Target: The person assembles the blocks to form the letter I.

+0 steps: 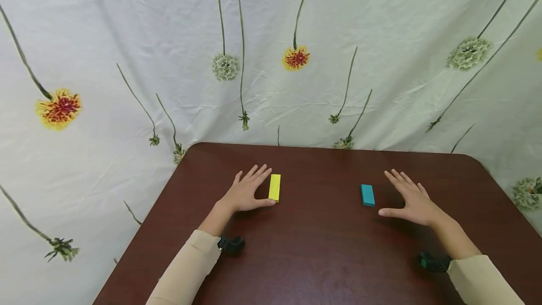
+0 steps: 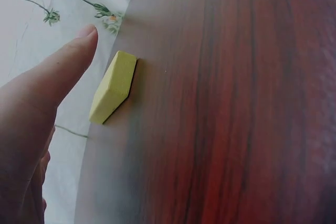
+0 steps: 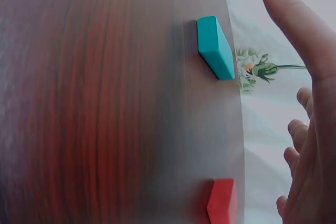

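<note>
A yellow block point(image 1: 274, 188) lies flat on the dark wooden table, just right of my left hand point(image 1: 245, 196). That hand is spread, its thumb overlapping the block's near end in the head view; in the left wrist view the thumb point(image 2: 68, 64) shows apart from the yellow block point(image 2: 114, 85). A blue-green block point(image 1: 367, 195) lies to the left of my right hand point(image 1: 417, 205), whose fingers are extended with the thumb held apart. The right wrist view also shows a red block point(image 3: 223, 200) near the blue-green block point(image 3: 214, 48); the head view does not show the red one.
The reddish-brown table point(image 1: 296, 258) has rounded far corners. Behind it hangs a pale cloth point(image 1: 178, 36) printed with flowers and stems. Dark bands with small devices are on both wrists, by the cream sleeves point(image 1: 186, 267).
</note>
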`<state>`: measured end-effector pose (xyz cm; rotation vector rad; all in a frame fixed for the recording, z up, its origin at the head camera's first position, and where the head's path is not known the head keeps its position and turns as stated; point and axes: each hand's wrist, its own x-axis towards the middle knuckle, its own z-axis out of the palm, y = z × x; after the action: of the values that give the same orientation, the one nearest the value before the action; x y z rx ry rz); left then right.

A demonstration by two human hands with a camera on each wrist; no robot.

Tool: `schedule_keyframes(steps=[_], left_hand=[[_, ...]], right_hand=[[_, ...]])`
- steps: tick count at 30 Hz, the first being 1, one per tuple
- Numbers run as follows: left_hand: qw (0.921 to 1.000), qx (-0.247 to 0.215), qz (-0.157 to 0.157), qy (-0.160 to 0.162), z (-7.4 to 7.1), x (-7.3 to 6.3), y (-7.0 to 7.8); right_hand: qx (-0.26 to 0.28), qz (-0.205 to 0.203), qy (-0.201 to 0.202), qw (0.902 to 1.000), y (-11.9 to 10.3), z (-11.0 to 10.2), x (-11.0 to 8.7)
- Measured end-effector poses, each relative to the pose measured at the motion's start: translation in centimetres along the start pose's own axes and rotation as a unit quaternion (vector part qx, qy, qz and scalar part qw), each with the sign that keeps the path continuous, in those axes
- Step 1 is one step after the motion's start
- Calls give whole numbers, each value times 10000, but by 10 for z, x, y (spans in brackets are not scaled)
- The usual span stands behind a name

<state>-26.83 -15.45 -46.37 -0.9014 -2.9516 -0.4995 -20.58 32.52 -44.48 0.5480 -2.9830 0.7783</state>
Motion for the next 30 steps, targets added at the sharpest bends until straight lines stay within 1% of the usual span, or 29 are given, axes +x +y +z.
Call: schedule_keyframes(steps=[6, 13, 21, 24, 30], left_hand=[[10000, -69, -3, -72, 1, 5, 1], [9995, -159, -60, -254, 3, 8, 1], [9984, -383, -92, -402, 7, 12, 2], [9981, -429, -110, -423, 9, 13, 1], [9975, -538, -186, -428, 13, 15, -2]], right_hand=[[119, 22, -66, 9999, -3, 8, 7], [87, 18, -64, 9999, -2, 16, 11], [207, -179, -81, 9996, -3, 24, 16], [274, -144, -123, 9994, -4, 26, 17], [321, 58, -208, 9993, -6, 31, 19]])
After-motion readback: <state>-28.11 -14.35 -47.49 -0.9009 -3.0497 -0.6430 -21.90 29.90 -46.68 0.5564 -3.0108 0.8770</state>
